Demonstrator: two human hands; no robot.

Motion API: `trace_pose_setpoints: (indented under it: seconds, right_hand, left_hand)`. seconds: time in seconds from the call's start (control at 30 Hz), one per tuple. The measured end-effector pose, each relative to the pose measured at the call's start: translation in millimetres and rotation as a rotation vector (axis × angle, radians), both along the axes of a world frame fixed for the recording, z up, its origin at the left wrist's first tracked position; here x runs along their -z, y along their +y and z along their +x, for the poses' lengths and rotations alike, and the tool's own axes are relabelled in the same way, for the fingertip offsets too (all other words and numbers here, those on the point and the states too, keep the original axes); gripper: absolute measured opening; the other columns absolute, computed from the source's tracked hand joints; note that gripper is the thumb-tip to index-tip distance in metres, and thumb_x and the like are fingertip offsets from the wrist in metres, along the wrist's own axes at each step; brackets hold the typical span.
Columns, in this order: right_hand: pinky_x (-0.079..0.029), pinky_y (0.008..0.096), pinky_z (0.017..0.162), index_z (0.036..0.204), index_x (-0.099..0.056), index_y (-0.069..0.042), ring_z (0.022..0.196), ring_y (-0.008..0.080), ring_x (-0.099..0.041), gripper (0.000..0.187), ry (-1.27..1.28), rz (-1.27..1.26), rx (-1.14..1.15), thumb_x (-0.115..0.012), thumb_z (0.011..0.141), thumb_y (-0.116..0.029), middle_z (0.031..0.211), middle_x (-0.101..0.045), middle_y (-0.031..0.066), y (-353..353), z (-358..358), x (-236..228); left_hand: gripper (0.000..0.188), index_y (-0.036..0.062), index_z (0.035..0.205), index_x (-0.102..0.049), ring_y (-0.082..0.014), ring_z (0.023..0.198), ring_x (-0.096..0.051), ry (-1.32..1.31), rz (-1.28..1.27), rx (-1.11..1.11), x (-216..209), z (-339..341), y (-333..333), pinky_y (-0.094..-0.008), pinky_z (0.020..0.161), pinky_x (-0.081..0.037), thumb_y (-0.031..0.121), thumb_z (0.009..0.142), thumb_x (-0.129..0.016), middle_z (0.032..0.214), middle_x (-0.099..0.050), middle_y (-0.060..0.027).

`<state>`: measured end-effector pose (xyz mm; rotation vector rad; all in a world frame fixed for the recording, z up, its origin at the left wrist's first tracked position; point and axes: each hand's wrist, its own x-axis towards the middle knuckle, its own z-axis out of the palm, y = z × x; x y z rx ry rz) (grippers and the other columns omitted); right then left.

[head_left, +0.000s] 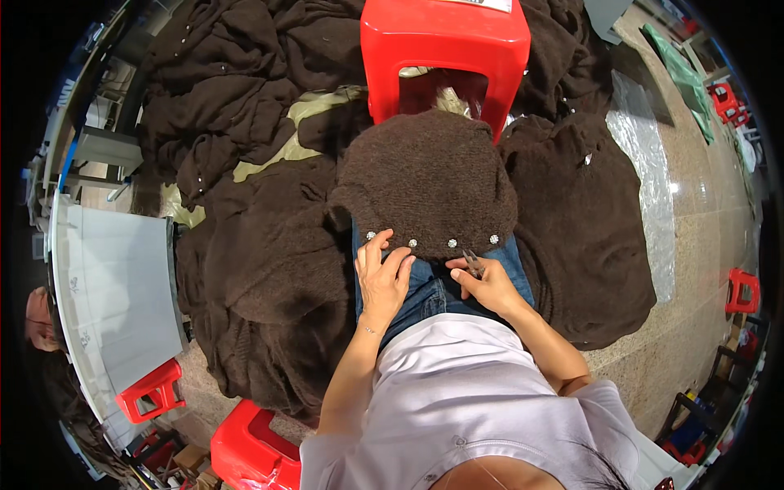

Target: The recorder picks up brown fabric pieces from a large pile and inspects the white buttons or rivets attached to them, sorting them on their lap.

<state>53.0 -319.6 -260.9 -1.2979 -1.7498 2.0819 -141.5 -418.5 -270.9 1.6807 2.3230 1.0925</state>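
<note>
A dark brown knit garment [425,175] lies over my lap, on my blue jeans. Along its near edge sits a row of several round, sparkling white buttons [452,243]. My left hand [382,278] is closed on that edge at the left, its fingertips beside two of the buttons. In my right hand [483,284] is a small pair of thread snips [472,263], fingers closed around it. The tips of the snips point up toward the garment's edge, between the two right-hand buttons. Whether the blades touch any thread is too small to tell.
Brown knit piles lie at my left [261,278] and right [580,237], with more beyond. A red plastic stool [445,41] stands just past the garment. Another red stool [253,449] is at lower left, near a white table [122,294]. Clear plastic sheeting [645,180] covers floor at right.
</note>
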Motion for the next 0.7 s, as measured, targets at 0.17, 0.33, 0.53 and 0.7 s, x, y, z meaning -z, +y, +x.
trace_pose_setpoints:
  seconds: [0.17, 0.33, 0.53, 0.7]
  right_hand:
    - [-0.041, 0.0253, 0.052, 0.119, -0.064, 0.003, 0.056, 0.0076, -0.055, 0.035, -0.042, -0.043, 0.097, -0.064, 0.094, -0.021, 0.065, -0.061, 0.0016, 1, -1, -15]
    - [-0.034, 0.0236, 0.04, 0.116, -0.063, 0.0, 0.046, 0.0065, -0.043, 0.028, -0.017, -0.167, 0.278, -0.06, 0.097, -0.02, 0.059, -0.057, 0.0024, -4, 4, -9]
    - [-0.034, 0.0244, 0.04, 0.11, -0.062, -0.004, 0.041, 0.0063, -0.038, 0.021, 0.248, -0.241, 0.687, -0.059, 0.098, -0.02, 0.062, -0.059, 0.0044, -7, 7, -4]
    - [-0.033, 0.0246, 0.039, 0.105, -0.063, -0.007, 0.041, 0.0064, -0.039, 0.013, 0.27, -0.264, 0.7, -0.059, 0.098, -0.018, 0.061, -0.059, 0.0045, -6, 9, -1]
  left_hand:
    - [0.013, 0.0109, 0.088, -0.069, -0.0267, 0.104, -0.055, 0.011, 0.018, 0.012, 1, -1, -4, -0.0402, 0.09, -0.043, 0.014, 0.077, -0.077, 0.128, -0.055, -0.0073]
    - [0.012, 0.0108, 0.085, -0.069, -0.0266, 0.106, -0.055, -0.007, 0.032, 0.017, 3, 0, -4, -0.0399, 0.092, -0.042, 0.013, 0.077, -0.078, 0.13, -0.054, -0.0069]
    - [0.013, 0.0085, 0.083, -0.069, -0.0277, 0.104, -0.054, -0.017, 0.038, 0.014, 1, 1, -4, -0.0397, 0.093, -0.042, 0.007, 0.074, -0.078, 0.129, -0.057, -0.009]
    - [0.013, 0.0083, 0.085, -0.07, -0.0272, 0.1, -0.056, -0.007, 0.14, 0.021, -14, 16, 12, -0.0399, 0.089, -0.042, 0.005, 0.075, -0.077, 0.117, -0.063, -0.008]
